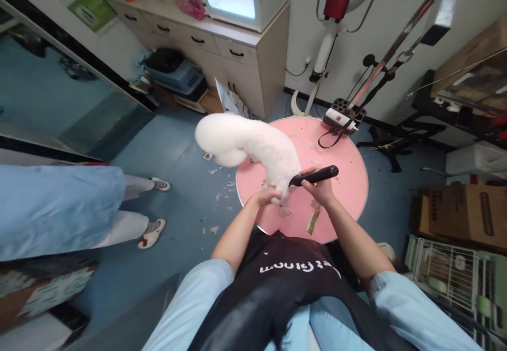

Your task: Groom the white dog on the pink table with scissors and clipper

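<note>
A white fluffy dog (pixel 253 140) stands on a round pink grooming table (pixel 348 182), its rounded head out past the left edge and its rear toward me. My left hand (pixel 269 196) is closed on the dog's rear end, perhaps a leg; the fur hides which part. In my right hand (pixel 317 185) is a black hair clipper (pixel 322 174), its head against the fur at the dog's rear. Beside my right wrist lies a comb-like tool (pixel 313 219) on the tabletop. Loose tufts of fur (pixel 285 211) lie near my left hand.
A black holder with a white bottle (pixel 341 120) sits at the table's far edge, by a grooming arm (pixel 376 79). Behind stands a white dryer (pixel 328 39) on a stand. At left is a person in a blue gown (pixel 59 208). Boxes (pixel 467 216) and a wire cage (pixel 443 272) are at right.
</note>
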Tool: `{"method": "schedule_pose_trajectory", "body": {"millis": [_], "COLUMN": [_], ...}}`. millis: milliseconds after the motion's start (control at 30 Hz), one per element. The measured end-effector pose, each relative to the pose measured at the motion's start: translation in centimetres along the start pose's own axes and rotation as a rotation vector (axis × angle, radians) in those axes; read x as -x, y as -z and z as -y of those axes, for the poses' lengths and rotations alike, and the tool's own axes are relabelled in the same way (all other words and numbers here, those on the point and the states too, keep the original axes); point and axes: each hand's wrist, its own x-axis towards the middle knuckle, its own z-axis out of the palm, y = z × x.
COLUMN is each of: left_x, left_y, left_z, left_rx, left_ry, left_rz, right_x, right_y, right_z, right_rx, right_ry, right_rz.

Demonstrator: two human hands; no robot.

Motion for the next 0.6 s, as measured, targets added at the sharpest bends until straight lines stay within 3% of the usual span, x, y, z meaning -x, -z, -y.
{"method": "schedule_pose_trajectory", "body": {"millis": [167, 333, 433, 500, 600], "left_x": [0.5, 0.3, 0.7, 2.1, 4.9], "left_y": [0.2, -0.3, -0.6, 0.0, 1.9], "left_z": [0.2, 0.3, 0.3, -0.3, -3.2], "left_rx": [0.058, 0.061, 0.043, -0.075, -0.502], "left_ry": [-0.028, -0.031, -0.006, 0.041, 0.046], "left_rz": [0.000, 0.046, -0.012, 0.002, 0.074], "right_x": [1.4, 1.3, 0.5, 0.7, 2.9], "right_y": [-0.5, -0.6, -0.6, -0.1, 1.6], "right_z": [-1.8, -2.4, -2.9, -3.9, -6.5], "right_rx": [0.023, -0.041, 0.004, 0.088, 0.087], "right_ry": [-0.062, -0.013, -0.015, -0.082, -0.283], "right_rz": [0.165, 0.003, 0.178, 0.281, 0.189]}}
